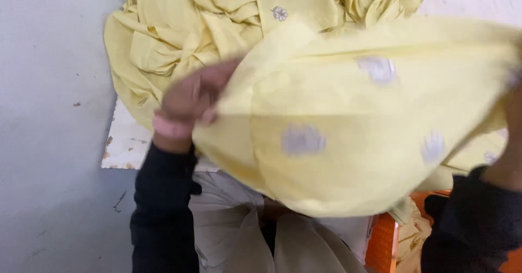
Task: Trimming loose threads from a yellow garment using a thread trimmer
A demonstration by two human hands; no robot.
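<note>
A pale yellow cloth [348, 131] with small grey flower prints is stretched in the air between my two hands, blurred by motion. My left hand [190, 96] grips its left edge; a pink band circles that wrist above a black sleeve. At the right border of the view my right hand [511, 126] holds the cloth's other end, mostly hidden by the fabric. Behind the cloth lies a heap of the same yellow fabric [179, 28].
A white mat with orange specks [128, 142] lies under the heap on a grey floor [49, 115]. My lap in beige cloth [239, 229] is at the bottom. An orange plastic seat [383, 246] shows at the lower right.
</note>
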